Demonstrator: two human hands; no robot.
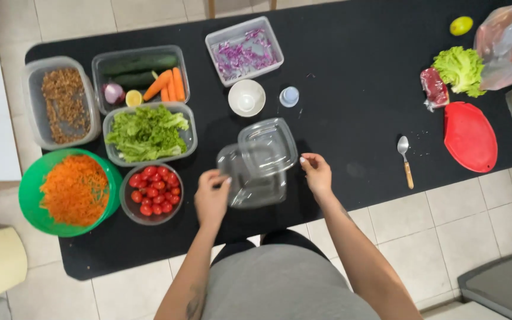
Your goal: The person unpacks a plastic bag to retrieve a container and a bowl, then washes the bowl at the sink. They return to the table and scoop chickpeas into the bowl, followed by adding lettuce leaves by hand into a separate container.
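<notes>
1. A black tabletop (351, 89) stands on a pale tiled floor (440, 237); a dark grey mat (505, 287) lies at the floor's right corner.
2. Far left – a green bowl of grated carrot (72, 191), a clear tub of brown grain (63, 104), then a tub of cucumbers and carrots (140, 74), a tub of lettuce (148, 133) and a bowl of cherry tomatoes (152, 192).
3. Mid-table: a tub of shredded red cabbage (244, 50), a small white bowl (246, 98) and a little pale bottle (289, 96).
4. The left hand (211, 195) grasps the left edge of a clear plastic container (253, 184) near the front edge of the tabletop.
5. The right hand (317, 173) touches the right edge of its clear lid (268, 145), which seems tilted up over the container – the transparent plastic makes the overlap hard to read. Fingers are loosely curled on it.
6. Right: a spoon (405, 159), a red cutting board (469, 136), wrapped meat (434, 88), loose lettuce (460, 70), a lime (461, 25).
</notes>
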